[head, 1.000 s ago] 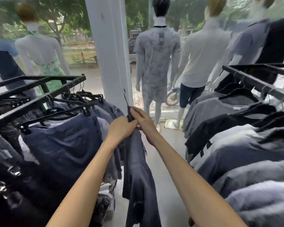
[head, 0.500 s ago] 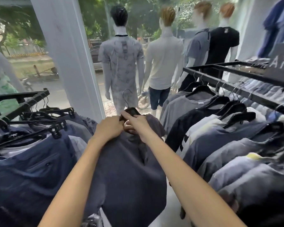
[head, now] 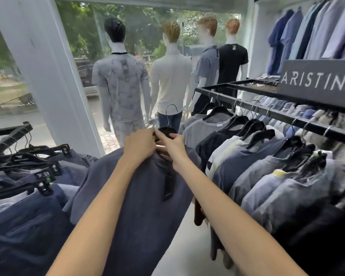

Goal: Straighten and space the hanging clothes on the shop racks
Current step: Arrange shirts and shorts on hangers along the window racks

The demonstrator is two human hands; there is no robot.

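Two grips are meeting at the neck of a dark grey-blue cotton T-shirt (head: 143, 206): left grip (head: 141, 145) is curling over its collar, right grip (head: 172, 150) is pinching the black plastic hanger (head: 166, 131). Shirt is hanging below both grips, black metal rail (head: 267, 112) of shirts right of them, clipped navy shorts (head: 28, 226) left.
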